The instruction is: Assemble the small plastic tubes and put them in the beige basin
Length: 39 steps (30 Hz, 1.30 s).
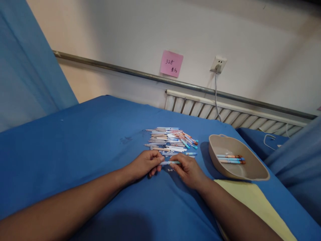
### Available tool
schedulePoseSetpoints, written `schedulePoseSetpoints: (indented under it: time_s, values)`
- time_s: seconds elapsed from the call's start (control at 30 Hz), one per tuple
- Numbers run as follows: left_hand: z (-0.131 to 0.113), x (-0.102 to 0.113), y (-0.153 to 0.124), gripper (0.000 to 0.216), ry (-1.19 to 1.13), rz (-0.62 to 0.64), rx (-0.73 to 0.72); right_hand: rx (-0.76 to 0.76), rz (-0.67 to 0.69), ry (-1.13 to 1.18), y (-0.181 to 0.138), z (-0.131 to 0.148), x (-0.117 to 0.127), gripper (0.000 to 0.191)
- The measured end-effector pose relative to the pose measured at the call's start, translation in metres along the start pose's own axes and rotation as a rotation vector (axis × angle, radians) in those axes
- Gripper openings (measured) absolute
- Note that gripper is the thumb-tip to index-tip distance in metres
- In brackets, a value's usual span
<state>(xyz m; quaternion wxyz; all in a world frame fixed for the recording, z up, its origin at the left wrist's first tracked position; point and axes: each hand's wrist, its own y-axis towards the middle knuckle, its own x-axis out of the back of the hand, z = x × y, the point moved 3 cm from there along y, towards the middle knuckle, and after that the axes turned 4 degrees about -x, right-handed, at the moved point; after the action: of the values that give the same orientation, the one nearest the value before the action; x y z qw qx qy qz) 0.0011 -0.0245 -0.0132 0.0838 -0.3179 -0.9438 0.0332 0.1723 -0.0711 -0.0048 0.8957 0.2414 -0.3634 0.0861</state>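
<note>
The left hand (145,163) and right hand (190,170) both pinch one light blue pen (165,163), near a pile of pens (160,136). Little white bits (170,170), maybe paper, lie close by.

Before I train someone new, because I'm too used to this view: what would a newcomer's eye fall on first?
Probably the jumble of pens on the blue cover, just beyond the left hand and right hand, which hold a slim pen. Next, the beige basin at right, and the pink note on the wall.
</note>
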Motion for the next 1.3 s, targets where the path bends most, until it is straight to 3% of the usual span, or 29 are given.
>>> schedulePoseSetpoints:
  time_s: [0.1, 0.2, 0.33, 0.43, 0.5, 0.67, 0.77, 0.83, 0.93, 1.1, 1.3]
  values:
    - [-0.0035, 0.0001, -0.0011, 0.032, -0.037, -0.052, -0.077, 0.001, -0.022, -0.008, 0.0011, -0.0004, 0.0014, 0.010]
    - [-0.0047, 0.0023, -0.0012, 0.050, -0.112, -0.102, -0.090, -0.023, -0.057, -0.004, 0.0016, -0.0023, 0.0031, 0.010]
    - [-0.0014, 0.0022, -0.0008, 0.039, -0.116, -0.050, 0.066, -0.027, -0.081, -0.022, 0.0006, -0.0036, 0.0037, 0.011]
    - [-0.0057, 0.0039, -0.0011, 0.031, -0.107, -0.086, -0.029, -0.020, -0.072, -0.043, -0.0002, -0.0039, 0.0035, 0.011]
    - [-0.0077, 0.0052, -0.0016, 0.041, -0.142, -0.123, -0.089, -0.019, -0.082, -0.052, -0.0005, -0.0042, 0.0040, 0.012]
    - [-0.0002, 0.0031, 0.0000, 0.033, -0.113, -0.039, 0.052, -0.001, -0.091, -0.071, -0.0005, -0.0049, 0.0045, 0.013]
    - [-0.0026, 0.0044, 0.0008, 0.026, -0.098, -0.067, -0.046, 0.002, -0.089, -0.085, -0.0006, -0.0055, 0.0043, 0.013]
    - [-0.0053, 0.0051, 0.0004, 0.036, -0.137, -0.092, -0.122, -0.004, -0.091, -0.081, -0.0006, -0.0055, 0.0048, 0.013]
    - [-0.0047, 0.0041, -0.0001, 0.050, -0.167, -0.075, -0.109, -0.014, -0.094, -0.082, -0.0007, -0.0042, 0.0065, 0.014]
    - [-0.0006, 0.0039, 0.0006, 0.028, -0.063, -0.039, -0.025, -0.004, -0.087, -0.082, -0.0012, -0.0024, 0.0082, 0.014]
    - [-0.0090, 0.0055, -0.0026, 0.023, 0.121, -0.031, -0.149, 0.031, -0.075, -0.091, -0.0018, -0.0038, 0.0059, 0.014]
